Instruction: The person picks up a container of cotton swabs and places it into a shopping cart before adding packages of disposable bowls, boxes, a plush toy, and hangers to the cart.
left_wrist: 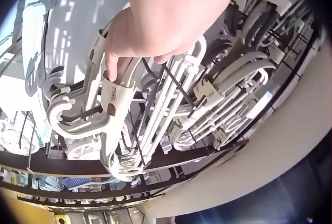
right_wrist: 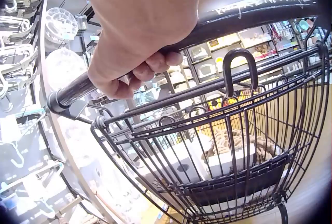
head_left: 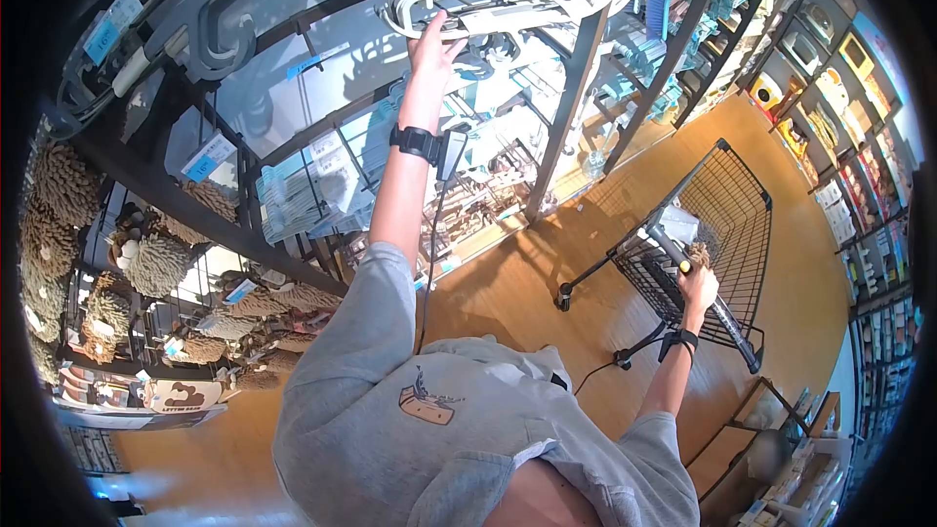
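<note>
My left hand (head_left: 434, 51) reaches up to a shelf rack and grips a bundle of white clothes hangers (left_wrist: 120, 130). A pale paper sleeve (left_wrist: 115, 97) wraps the bundle, and one finger presses against it in the left wrist view. Part of the grip is hidden behind the hand. Low on the other side, my right hand (head_left: 697, 289) holds the black handle (right_wrist: 228, 29) of a shopping cart (head_left: 722, 234), its fingers curled round the bar. Inside the cart lie a white box (right_wrist: 181, 164) and a beige shaggy item (right_wrist: 244, 141), seen through the wire.
More packed hangers (left_wrist: 223, 99) hang beside the bundle. Shaggy brown and beige goods (head_left: 156, 263) fill the rack at lower left. A dark upright post (head_left: 576, 78) stands right of my left hand. Wooden floor (head_left: 488, 283) runs between rack and cart, and stocked shelves (head_left: 830, 127) line the far side.
</note>
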Available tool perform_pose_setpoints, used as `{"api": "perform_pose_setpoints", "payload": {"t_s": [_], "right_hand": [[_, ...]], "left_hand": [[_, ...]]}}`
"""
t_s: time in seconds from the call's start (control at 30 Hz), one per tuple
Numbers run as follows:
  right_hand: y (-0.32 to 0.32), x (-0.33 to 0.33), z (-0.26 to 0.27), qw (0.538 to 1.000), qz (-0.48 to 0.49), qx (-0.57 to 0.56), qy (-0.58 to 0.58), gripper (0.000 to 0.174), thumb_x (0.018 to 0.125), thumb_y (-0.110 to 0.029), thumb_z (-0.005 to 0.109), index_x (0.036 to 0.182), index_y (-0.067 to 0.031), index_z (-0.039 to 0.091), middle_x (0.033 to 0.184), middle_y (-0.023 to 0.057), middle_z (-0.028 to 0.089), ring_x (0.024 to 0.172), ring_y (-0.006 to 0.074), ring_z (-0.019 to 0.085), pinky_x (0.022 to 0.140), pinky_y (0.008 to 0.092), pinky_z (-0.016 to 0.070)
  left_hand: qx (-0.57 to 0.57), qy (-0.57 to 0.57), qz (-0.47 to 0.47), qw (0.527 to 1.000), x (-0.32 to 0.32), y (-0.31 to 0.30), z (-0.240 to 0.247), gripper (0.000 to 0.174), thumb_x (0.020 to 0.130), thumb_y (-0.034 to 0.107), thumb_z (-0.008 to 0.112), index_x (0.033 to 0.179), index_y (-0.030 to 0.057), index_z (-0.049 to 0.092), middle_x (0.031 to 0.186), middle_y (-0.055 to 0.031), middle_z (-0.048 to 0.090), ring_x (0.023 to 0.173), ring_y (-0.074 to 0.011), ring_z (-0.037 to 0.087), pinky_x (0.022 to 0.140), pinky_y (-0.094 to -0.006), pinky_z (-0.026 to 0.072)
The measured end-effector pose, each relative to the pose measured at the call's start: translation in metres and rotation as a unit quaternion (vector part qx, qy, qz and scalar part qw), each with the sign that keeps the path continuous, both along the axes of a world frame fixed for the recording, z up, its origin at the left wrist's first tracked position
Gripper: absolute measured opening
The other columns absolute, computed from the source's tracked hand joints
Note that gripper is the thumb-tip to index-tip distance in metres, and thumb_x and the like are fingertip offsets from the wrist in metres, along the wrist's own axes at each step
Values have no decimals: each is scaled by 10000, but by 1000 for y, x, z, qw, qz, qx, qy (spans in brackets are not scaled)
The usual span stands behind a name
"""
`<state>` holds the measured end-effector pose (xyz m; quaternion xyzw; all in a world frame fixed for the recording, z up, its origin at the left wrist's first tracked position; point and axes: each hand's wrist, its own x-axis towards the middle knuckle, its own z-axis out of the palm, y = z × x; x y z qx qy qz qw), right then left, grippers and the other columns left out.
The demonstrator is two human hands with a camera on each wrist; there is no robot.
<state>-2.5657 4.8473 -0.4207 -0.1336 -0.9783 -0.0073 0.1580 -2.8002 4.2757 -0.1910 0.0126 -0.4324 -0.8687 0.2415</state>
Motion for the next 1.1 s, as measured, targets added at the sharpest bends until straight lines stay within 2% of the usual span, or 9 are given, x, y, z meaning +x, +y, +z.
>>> {"api": "perform_pose_setpoints", "payload": {"t_s": [0.07, 0.13, 0.23, 0.37, 0.67, 0.8, 0.9, 0.97, 1.1], "right_hand": [[-2, 1, 3, 1000, -2, -3, 2, 292, 755, -354, 730, 888, -94, 723, 773, 177, 698, 732, 361, 692, 690, 452, 560], [-4, 2, 4, 1000, -3, -8, 4, 284, 752, -347, 728, 877, -91, 724, 775, 178, 698, 735, 361, 691, 690, 452, 559], [-8, 3, 9, 1000, 6, -1, 21, 271, 746, -332, 728, 866, -89, 724, 774, 177, 697, 734, 362, 689, 679, 452, 555], [-4, 2, 6, 1000, 1, -4, 15, 269, 739, -329, 732, 860, -88, 722, 769, 175, 696, 731, 361, 688, 674, 450, 552], [-3, 3, 3, 998, 23, 2, 52, 258, 731, -318, 727, 856, -92, 722, 753, 176, 692, 719, 357, 689, 665, 441, 552], [-6, 3, 6, 999, 12, 1, 41, 245, 734, -307, 718, 847, -89, 718, 744, 179, 689, 708, 362, 687, 660, 445, 553], [-6, 3, 5, 999, 16, -5, 42, 243, 733, -302, 716, 845, -87, 713, 743, 179, 689, 708, 365, 687, 658, 448, 553], [-6, 3, 5, 999, 18, -5, 46, 244, 731, -301, 717, 845, -86, 711, 743, 179, 689, 710, 366, 687, 658, 449, 553], [-6, 3, 5, 998, 21, -1, 52, 242, 728, -297, 721, 853, -90, 712, 751, 176, 691, 714, 364, 686, 657, 451, 552]], "left_hand": [[136, -31, -100, 985, -18, -14, -5, 392, 896, 109, 686, 1223, 56, 477, 1212, -141, 578, 1064, -348, 637, 941, -604, 516], [157, -29, -101, 982, -26, -14, -8, 293, 914, 17, 608, 1179, 28, 483, 1168, -176, 583, 1034, -397, 647, 903, -596, 558], [137, -39, 5, 990, -15, 0, -2, 323, 896, -94, 493, 1212, -63, 433, 1180, -251, 558, 991, -421, 663, 831, -595, 594], [144, -43, 15, 988, -2, 9, 4, 309, 910, -88, 456, 1212, -136, 413, 1212, -281, 528, 1049, -449, 630, 901, -594, 568], [148, -39, -12, 988, 24, 20, 2, 408, 895, -98, 453, 1291, -133, 362, 1286, -290, 475, 1141, -460, 576, 975, -586, 526], [201, -62, -56, 976, 12, 12, -7, 369, 850, -81, 520, 1200, 21, 467, 1169, -175, 563, 1067, -348, 623, 929, -568, 540], [140, -59, -46, 987, 21, 20, -3, 364, 824, -24, 594, 1159, 91, 511, 1144, -89, 577, 1072, -250, 592, 959, -537, 475], [111, -73, -9, 991, 24, 25, 0, 350, 811, 13, 606, 1105, 188, 527, 1131, -30, 565, 1139, -204, 510, 1055, -496, 338], [190, 31, 9, 981, 3, 22, -6, 296, 722, -13, 577, 989, 113, 548, 1057, -58, 574, 1015, -200, 522, 991, -459, 386]]}}
